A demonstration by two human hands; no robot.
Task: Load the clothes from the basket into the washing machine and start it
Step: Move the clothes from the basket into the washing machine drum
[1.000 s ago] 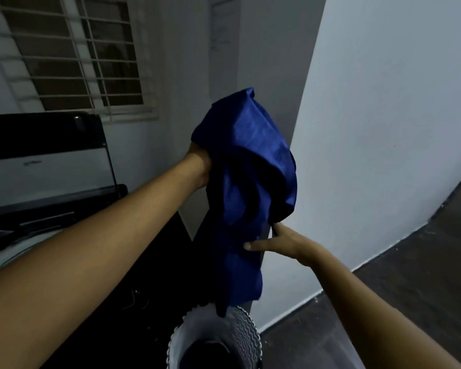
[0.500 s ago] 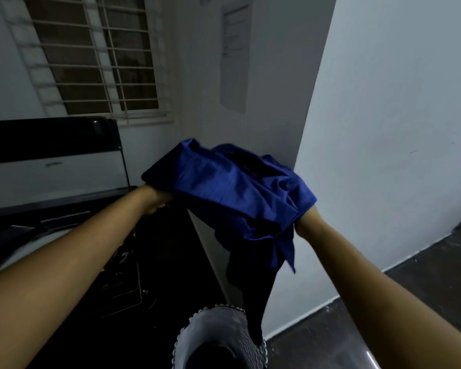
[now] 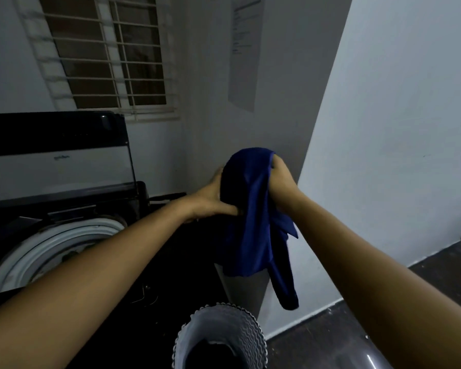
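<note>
Hands closer together vs half sec ago, blue cloth (image 3: 253,209) bunched between. Left hand (image 3: 213,201) & right hand (image 3: 282,182) both w/ fingers curled into it, above basket (image 3: 221,339). Washer (image 3: 56,243) drum open at left. Cloth soft, light, floppy; tail dangles, so gather the tail before drop.

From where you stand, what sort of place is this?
Probably a home laundry corner. A black top-loading washing machine stands with its lid up, a grey wavy-walled plastic basket sits beside it, and the left hand and right hand grip a dark blue cloth garment.
</note>
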